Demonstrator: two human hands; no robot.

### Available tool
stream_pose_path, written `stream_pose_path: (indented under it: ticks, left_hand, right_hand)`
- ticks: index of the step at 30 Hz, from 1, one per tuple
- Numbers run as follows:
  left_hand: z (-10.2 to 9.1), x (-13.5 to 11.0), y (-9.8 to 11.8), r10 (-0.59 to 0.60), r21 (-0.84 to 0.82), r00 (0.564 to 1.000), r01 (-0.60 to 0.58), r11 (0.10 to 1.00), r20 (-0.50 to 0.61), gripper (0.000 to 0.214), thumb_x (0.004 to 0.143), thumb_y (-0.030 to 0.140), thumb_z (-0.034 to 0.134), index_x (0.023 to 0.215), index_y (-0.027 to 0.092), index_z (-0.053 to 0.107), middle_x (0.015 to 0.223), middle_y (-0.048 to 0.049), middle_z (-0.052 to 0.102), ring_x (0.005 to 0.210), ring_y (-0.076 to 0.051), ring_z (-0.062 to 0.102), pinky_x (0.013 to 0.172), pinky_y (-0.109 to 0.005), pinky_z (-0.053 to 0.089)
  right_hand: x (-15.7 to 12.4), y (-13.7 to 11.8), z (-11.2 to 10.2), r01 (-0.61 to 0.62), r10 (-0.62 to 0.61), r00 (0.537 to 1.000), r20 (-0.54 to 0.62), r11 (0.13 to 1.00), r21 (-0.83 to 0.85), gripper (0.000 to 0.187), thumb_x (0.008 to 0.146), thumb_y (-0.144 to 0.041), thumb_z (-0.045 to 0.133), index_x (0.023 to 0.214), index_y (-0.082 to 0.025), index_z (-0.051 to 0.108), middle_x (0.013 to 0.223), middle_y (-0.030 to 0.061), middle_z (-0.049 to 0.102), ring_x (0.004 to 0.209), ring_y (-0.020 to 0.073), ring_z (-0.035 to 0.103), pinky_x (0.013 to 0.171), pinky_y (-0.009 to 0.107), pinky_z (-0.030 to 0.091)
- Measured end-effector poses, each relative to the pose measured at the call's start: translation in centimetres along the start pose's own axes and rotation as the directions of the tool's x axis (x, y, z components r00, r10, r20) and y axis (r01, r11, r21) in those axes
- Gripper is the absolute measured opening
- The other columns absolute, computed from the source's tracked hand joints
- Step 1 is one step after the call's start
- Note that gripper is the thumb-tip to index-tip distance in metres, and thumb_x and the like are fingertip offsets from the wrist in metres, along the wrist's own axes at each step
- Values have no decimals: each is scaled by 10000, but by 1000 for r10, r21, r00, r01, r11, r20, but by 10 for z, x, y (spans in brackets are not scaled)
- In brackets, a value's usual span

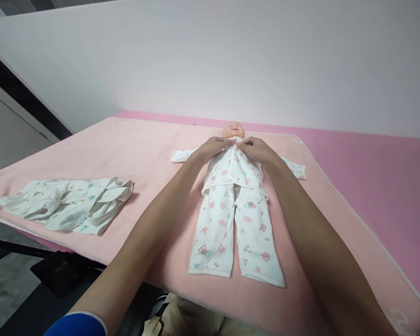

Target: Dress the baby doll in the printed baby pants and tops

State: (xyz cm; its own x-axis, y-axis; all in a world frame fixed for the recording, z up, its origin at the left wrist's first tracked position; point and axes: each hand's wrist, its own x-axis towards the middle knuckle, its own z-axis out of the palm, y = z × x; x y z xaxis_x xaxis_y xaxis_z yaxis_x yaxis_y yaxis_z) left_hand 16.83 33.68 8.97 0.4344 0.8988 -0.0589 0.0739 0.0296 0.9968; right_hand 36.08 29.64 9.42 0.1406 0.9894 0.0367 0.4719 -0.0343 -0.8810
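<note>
A baby doll (234,128) lies on its back, its head toward the wall. It wears a white printed baby top (227,170) and matching trousers (213,233), with both sleeves spread out sideways. At the collar, my left hand (214,146) pinches the left edge of the top's front opening. My right hand (257,149) pinches the cloth just across from it, close to the other fingertips. The two front edges meet under my fingers; any fastener there is hidden or too small to make out.
A pink blanket (154,154) covers most of the pink table (371,186). Folded white printed baby clothes (66,203) lie near its left front edge. A white wall (231,60) rises behind. Below the table at left is a dark frame (59,270).
</note>
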Motion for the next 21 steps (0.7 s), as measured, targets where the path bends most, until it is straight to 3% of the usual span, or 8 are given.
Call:
stream_pose_path:
  ticks: [5, 9, 14, 18, 21]
  left_hand:
    - [-1, -1, 0, 9, 20, 1000, -9, 1000, -18, 287, 882, 410, 838, 809, 149, 745, 867, -82, 755, 778, -181, 673, 762, -297, 520]
    - [-1, 2, -3, 15, 34, 999, -14, 999, -32, 277, 885, 401, 831, 826, 146, 738, 777, -61, 712, 718, -169, 635, 708, -293, 493]
    - [0, 1, -3, 52, 87, 997, -47, 995, -55, 311, 879, 418, 836, 773, 161, 694, 749, -45, 680, 751, -182, 641, 745, -311, 492]
    - [1, 4, 8, 90, 227, 994, -72, 971, -69, 381, 865, 420, 855, 676, 196, 611, 620, 5, 548, 651, -159, 549, 686, -305, 436]
    - [3, 16, 14, 146, 332, 986, -113, 936, -76, 399, 915, 369, 792, 637, 206, 556, 566, 24, 456, 577, -134, 445, 626, -297, 369]
  right_hand:
    - [-6, -7, 4, -19, 20, 999, -39, 1000, 10, 110, 918, -283, 758, 864, -190, 742, 912, 59, 758, 763, 183, 664, 674, 282, 505]
    - [-12, -14, 10, 41, -65, 990, -121, 981, -189, 123, 917, -320, 742, 941, -199, 756, 947, 71, 771, 844, 220, 691, 799, 325, 527]
    - [-20, -26, 5, 76, -117, 988, -102, 937, -342, 110, 924, -302, 699, 925, -214, 766, 1086, 96, 796, 1026, 263, 695, 929, 349, 506]
    - [-4, -28, -9, 51, -89, 992, -93, 935, -351, 194, 922, -342, 699, 1046, -212, 771, 1189, 104, 780, 1018, 253, 688, 882, 333, 497]
    - [21, -22, -16, -5, -12, 999, -51, 942, -335, 244, 920, -389, 723, 1054, -190, 768, 1114, 96, 780, 903, 218, 673, 803, 306, 486]
